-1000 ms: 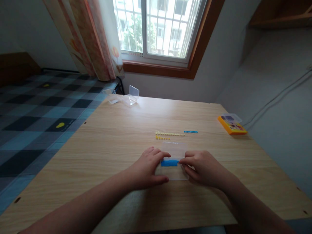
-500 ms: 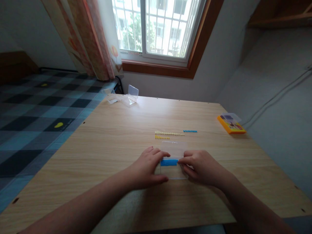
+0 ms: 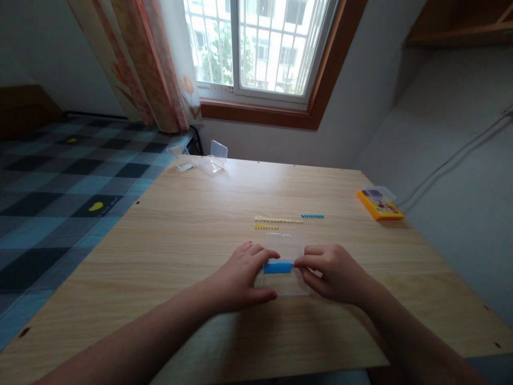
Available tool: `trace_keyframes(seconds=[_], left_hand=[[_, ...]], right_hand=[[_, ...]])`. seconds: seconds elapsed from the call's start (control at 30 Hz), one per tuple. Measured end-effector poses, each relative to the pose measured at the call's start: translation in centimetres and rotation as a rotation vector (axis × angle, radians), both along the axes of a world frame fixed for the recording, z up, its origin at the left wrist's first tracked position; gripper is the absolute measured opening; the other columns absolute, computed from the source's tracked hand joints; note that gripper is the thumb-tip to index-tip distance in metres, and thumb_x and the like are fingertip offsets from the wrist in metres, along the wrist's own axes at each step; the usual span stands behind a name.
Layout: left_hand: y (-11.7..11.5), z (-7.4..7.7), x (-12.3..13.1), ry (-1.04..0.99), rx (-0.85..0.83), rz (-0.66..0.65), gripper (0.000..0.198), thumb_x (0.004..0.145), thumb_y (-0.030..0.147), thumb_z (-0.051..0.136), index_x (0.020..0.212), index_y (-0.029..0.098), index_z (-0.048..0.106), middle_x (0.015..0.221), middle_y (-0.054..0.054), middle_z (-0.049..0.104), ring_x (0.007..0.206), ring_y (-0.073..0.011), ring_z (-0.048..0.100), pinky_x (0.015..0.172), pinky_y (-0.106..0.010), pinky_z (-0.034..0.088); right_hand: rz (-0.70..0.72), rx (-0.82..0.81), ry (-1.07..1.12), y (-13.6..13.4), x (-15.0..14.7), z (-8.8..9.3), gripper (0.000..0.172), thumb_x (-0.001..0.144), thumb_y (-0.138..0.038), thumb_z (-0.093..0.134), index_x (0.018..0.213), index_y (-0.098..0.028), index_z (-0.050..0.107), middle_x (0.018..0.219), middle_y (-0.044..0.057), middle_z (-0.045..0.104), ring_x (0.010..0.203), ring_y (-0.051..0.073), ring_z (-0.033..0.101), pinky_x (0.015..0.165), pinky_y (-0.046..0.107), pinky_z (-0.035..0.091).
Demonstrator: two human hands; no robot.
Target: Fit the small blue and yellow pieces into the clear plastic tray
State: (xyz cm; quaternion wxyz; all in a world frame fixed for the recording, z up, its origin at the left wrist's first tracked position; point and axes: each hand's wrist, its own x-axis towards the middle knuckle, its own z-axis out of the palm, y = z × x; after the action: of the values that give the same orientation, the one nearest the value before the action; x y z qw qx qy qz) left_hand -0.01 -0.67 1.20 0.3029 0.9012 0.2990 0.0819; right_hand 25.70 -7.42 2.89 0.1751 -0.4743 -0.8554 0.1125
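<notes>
Head view — containers: a clear plastic box (image 3: 287, 266) lies flat on the wooden table (image 3: 192, 224), just below the picture's centre; a blue strip of small pieces (image 3: 278, 268) sits inside it, across its middle.
Left hand (image 3: 240, 275): at the box's 9 o'clock side, fingers curled over the left edge and thumb pressed at the near corner — gripping the box.
Right hand (image 3: 334, 272): at the box's 3 o'clock side, thumb and forefinger pinched together at the blue strip's right end; whether they clasp the strip or the box wall, I cannot tell.
Loose rows: at 12 o'clock from the box, a long pale yellow row (image 3: 279, 220), a short yellow row (image 3: 266, 227) just under it, a short blue row (image 3: 312, 216) at its right end.
Other containers: an open clear case (image 3: 214, 158) at the table's far left corner, about 11 o'clock; an orange tray (image 3: 380, 205) with a clear lid near the right edge, 2 o'clock.
Edges and room: bare tabletop lies wide to the left of the hands; the near edge runs under the forearms; a checked bed cover (image 3: 60, 198) borders the left edge.
</notes>
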Motion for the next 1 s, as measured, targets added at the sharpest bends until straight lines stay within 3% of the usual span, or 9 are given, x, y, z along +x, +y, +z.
trace_keyframes(seconds=[0.13, 0.3, 0.47, 0.63, 0.83, 1.0], left_hand=[[0.0, 0.1, 0.0, -0.007, -0.005, 0.010, 0.062, 0.076, 0.037, 0.083, 0.132, 0.026, 0.059, 0.129, -0.009, 0.062, 0.124, -0.0321, 0.054, 0.115, -0.055, 0.037], [0.1, 0.1, -0.1, 0.007, -0.022, 0.015, 0.061, 0.077, 0.037, 0.081, 0.133, 0.027, 0.059, 0.130, -0.009, 0.062, 0.126, -0.0316, 0.054, 0.116, -0.055, 0.036], [0.3, -0.2, -0.2, 0.007, -0.011, 0.007, 0.063, 0.077, 0.040, 0.081, 0.134, 0.027, 0.057, 0.133, -0.009, 0.061, 0.129, -0.0326, 0.053, 0.123, -0.059, 0.026], [0.2, -0.1, -0.1, 0.017, -0.004, 0.015, 0.062, 0.077, 0.038, 0.080, 0.133, 0.026, 0.058, 0.134, -0.009, 0.061, 0.131, -0.0323, 0.052, 0.123, -0.059, 0.025], [0.1, 0.2, -0.1, 0.022, -0.012, 0.027, 0.064, 0.077, 0.036, 0.080, 0.136, 0.025, 0.057, 0.136, -0.010, 0.061, 0.133, -0.0324, 0.051, 0.125, -0.058, 0.022], [0.1, 0.3, -0.1, 0.023, -0.013, 0.024, 0.063, 0.077, 0.035, 0.079, 0.135, 0.025, 0.057, 0.135, -0.010, 0.060, 0.132, -0.0326, 0.051, 0.120, -0.058, 0.032]], right_hand=[[-0.095, 0.279, 0.215, 0.7, 0.9, -0.2, 0.025, 0.096, -0.021, 0.053, 0.097, -0.021, 0.078, 0.076, 0.004, 0.067, 0.071, 0.017, 0.060, 0.068, 0.030, 0.045], [-0.480, 0.499, 0.291, 3.6, 4.0, -1.9, 0.027, 0.097, -0.026, 0.052, 0.102, -0.023, 0.079, 0.089, 0.008, 0.069, 0.090, 0.024, 0.060, 0.087, 0.041, 0.049], [-0.639, 0.419, 0.150, 6.7, 5.8, -5.2, 0.036, 0.095, -0.024, 0.050, 0.118, -0.021, 0.077, 0.121, 0.014, 0.064, 0.118, 0.029, 0.056, 0.108, 0.047, 0.042], [-0.640, 0.307, -0.093, 7.6, 4.8, -6.7, 0.041, 0.092, -0.021, 0.057, 0.130, -0.027, 0.073, 0.156, 0.013, 0.045, 0.149, 0.036, 0.031, 0.121, 0.058, 0.024], [-0.617, 0.222, -0.158, 7.5, 4.3, -6.3, 0.037, 0.097, -0.023, 0.056, 0.128, -0.033, 0.074, 0.163, 0.010, 0.038, 0.154, 0.035, 0.024, 0.122, 0.063, 0.018], [-0.621, 0.253, -0.117, 7.4, 4.3, -6.3, 0.031, 0.097, -0.023, 0.056, 0.118, -0.031, 0.078, 0.160, 0.011, 0.043, 0.154, 0.035, 0.025, 0.121, 0.065, 0.017]])
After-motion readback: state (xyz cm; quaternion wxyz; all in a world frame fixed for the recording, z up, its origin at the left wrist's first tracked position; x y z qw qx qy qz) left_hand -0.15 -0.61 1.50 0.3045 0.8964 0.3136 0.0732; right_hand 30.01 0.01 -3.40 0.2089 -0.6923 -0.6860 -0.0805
